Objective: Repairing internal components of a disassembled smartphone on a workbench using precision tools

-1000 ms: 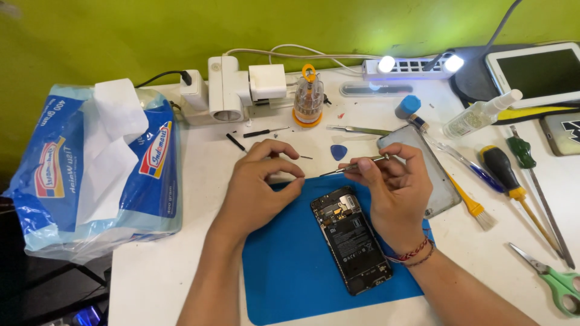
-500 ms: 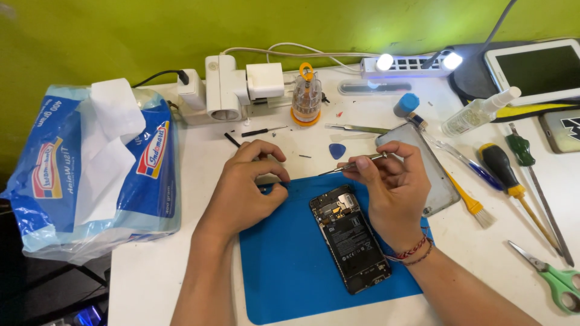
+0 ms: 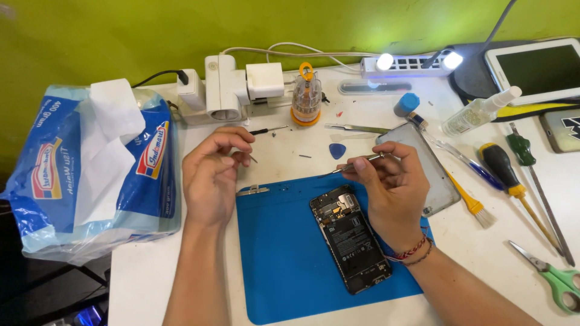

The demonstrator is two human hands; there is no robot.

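Metal tweezers [image 3: 356, 163] pinched in right hand [image 3: 393, 193] (raised), left hand [image 3: 211, 175] curled

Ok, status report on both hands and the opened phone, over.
Right hand grips tweezers above opened phone on blue mat. Left hand lifted, fingers curled, contents hidden. Small metal bracket at mat edge; phone unobstructed.

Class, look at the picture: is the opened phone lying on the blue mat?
Yes, the opened phone lies flat on the blue mat, just below the right hand holding tweezers.

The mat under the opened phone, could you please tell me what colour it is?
The mat is plain blue, seen best in the head view.
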